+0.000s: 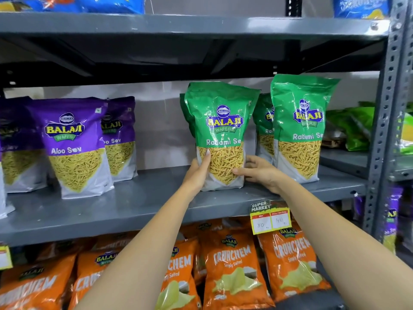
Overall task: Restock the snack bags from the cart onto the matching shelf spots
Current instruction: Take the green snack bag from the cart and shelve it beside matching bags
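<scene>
A green Ratlami Sev bag (221,121) stands upright on the grey middle shelf (138,204). My left hand (199,173) grips its lower left edge, thumb across the front. My right hand (261,173) holds its lower right side, thumb on the front and fingers behind. Another green bag shows just behind it. Two more green Ratlami Sev bags (301,130) stand to its right. Purple Aloo Sev bags (73,146) stand at the left of the same shelf. The cart is out of view.
Orange Crunchem chip bags (232,267) fill the shelf below. A yellow price tag (270,217) hangs on the middle shelf's front edge. Blue bags (359,6) sit on the top shelf. A perforated grey upright (386,121) bounds the rack at right, with more stock beyond.
</scene>
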`<state>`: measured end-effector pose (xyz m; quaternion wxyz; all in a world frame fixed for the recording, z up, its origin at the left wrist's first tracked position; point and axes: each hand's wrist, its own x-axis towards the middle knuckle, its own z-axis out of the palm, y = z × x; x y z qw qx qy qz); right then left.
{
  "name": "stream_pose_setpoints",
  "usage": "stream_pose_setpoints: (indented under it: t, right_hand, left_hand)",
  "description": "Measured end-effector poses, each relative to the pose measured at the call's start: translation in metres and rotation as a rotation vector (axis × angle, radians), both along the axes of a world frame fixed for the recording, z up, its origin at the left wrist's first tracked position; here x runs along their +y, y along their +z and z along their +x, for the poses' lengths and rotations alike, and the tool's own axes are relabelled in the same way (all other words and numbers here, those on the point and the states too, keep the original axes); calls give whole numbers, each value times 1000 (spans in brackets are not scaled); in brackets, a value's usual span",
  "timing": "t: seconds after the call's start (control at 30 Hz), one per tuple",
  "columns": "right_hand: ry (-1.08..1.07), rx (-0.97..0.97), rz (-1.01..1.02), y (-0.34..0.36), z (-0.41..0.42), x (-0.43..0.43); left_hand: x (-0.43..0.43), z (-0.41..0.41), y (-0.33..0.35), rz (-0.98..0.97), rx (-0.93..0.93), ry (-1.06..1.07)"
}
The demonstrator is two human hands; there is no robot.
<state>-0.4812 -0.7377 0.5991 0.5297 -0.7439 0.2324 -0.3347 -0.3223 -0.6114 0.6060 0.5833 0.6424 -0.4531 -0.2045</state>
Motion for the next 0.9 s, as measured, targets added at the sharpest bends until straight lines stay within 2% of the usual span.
stream_pose_setpoints:
  t: [0.27,0.43,0.5,0.57,0.7,0.8,0.9]
  right_hand:
    - [-44,37,-69,-7,-31,6]
    - [-101,78,-122,-6,-36,19]
    - [-148,3,-138,-7,-39,30]
    - [-282,-141,-197,-10,-44,44]
    - [-622,-461,-536,-15,-23,79]
    - [-578,-528,-620,2,46,117]
    - [-513,-460,-840,21,142,159]
  left_hand:
    - [10,-6,-7,-91,-261,-36]
    - [17,-6,-4,-35,-299,-2]
    - [33,3,-3,-73,-314,97]
    - [59,27,-2,-214,-308,245]
    - [130,108,7,-523,-312,598]
    - [167,180,13,-507,-287,853]
    - [180,228,8,-352,-245,792]
